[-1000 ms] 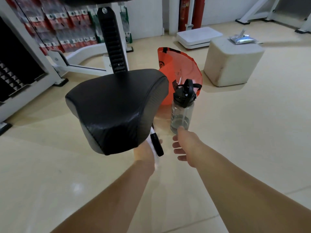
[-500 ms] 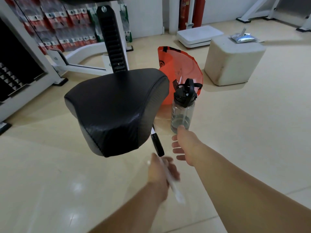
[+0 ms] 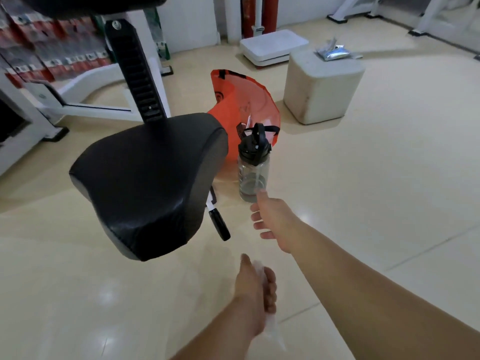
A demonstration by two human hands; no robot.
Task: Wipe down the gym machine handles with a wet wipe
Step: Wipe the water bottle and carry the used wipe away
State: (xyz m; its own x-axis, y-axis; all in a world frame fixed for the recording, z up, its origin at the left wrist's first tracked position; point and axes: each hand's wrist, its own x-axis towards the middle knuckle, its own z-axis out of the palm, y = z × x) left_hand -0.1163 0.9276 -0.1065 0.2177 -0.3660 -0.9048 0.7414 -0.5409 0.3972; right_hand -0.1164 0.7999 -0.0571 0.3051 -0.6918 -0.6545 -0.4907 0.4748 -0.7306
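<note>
At five o'clock from the black handle [image 3: 220,226], the left hand [image 3: 255,289] clutches the wet wipe [image 3: 272,331], not touching it; right hand [image 3: 274,219] slack. Other handles probably remain.

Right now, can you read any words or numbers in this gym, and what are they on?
Nothing can be read for sure.
Orange bag: round black mark, too blurred.
Red and white labels at the left: too blurred.
Silver packet on the white block: too small.
Wet wipe in the left hand: no print shows.

Glossy cream tile floor [image 3: 389,178], white walls [image 3: 192,19], beige cube stool [image 3: 322,92].
</note>
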